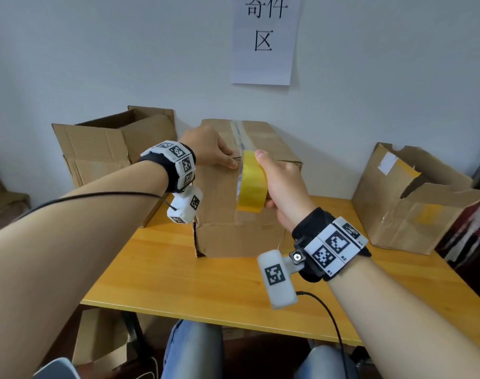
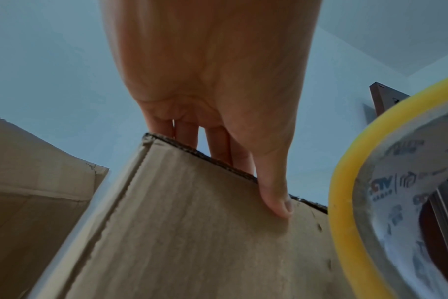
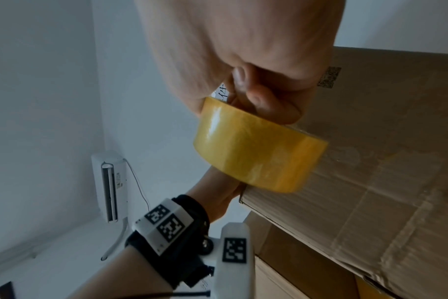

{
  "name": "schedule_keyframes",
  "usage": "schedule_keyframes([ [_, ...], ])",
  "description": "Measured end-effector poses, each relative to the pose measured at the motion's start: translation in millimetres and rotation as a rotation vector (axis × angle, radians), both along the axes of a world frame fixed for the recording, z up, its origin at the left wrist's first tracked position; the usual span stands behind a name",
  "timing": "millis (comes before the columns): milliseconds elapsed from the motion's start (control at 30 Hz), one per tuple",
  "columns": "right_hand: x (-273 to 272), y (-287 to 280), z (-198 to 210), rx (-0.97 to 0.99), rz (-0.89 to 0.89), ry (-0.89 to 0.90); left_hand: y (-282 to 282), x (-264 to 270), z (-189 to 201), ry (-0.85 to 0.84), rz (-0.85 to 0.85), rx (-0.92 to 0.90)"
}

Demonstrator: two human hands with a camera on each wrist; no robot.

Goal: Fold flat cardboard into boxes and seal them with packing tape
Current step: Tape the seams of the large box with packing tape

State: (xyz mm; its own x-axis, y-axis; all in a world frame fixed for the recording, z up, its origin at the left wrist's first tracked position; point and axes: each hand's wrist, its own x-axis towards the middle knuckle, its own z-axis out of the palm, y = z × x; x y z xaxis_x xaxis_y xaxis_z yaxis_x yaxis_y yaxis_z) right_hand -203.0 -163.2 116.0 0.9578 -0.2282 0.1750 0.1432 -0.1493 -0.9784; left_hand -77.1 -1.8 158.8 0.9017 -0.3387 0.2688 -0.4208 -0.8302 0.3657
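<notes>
A closed cardboard box (image 1: 233,231) stands on the table, a strip of clear tape (image 1: 240,132) running along its top seam. My left hand (image 1: 228,160) lies on the box's top front edge; in the left wrist view its straight fingers (image 2: 218,145) reach over the top and the thumb (image 2: 276,194) presses the box's front face (image 2: 192,232). My right hand (image 1: 265,179) grips a yellow roll of packing tape (image 1: 252,181), thumb on its rim and fingers through the core, held against the front face just below the seam. The right wrist view shows the roll (image 3: 256,153) touching the box (image 3: 384,172).
An open cardboard box (image 1: 102,149) stands at the back left and a torn one (image 1: 414,203) at the right. The wooden table (image 1: 206,277) ends close to my knees (image 1: 192,351). More cardboard (image 1: 99,340) lies under it. A paper sign (image 1: 265,39) hangs on the wall.
</notes>
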Motion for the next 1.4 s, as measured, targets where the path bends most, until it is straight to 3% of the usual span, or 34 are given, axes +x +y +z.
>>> schedule_keyframes([
  [600,-7,-1,-24,-0.139,0.022,-0.021,-1,-11,-1,-0.024,0.014,0.005],
  [867,3,-4,-39,-0.14,-0.014,0.074,1,-13,3,0.034,-0.01,0.028],
  [1133,6,-9,-35,-0.196,-0.036,0.099,-5,-16,3,-0.012,-0.067,0.097],
  [1300,7,-23,-16,-0.402,-0.074,-0.021,-10,-20,7,-0.025,-0.075,0.181],
  [1400,10,-29,7,-0.511,0.0,-0.15,-10,-17,10,-0.002,-0.096,0.228],
])
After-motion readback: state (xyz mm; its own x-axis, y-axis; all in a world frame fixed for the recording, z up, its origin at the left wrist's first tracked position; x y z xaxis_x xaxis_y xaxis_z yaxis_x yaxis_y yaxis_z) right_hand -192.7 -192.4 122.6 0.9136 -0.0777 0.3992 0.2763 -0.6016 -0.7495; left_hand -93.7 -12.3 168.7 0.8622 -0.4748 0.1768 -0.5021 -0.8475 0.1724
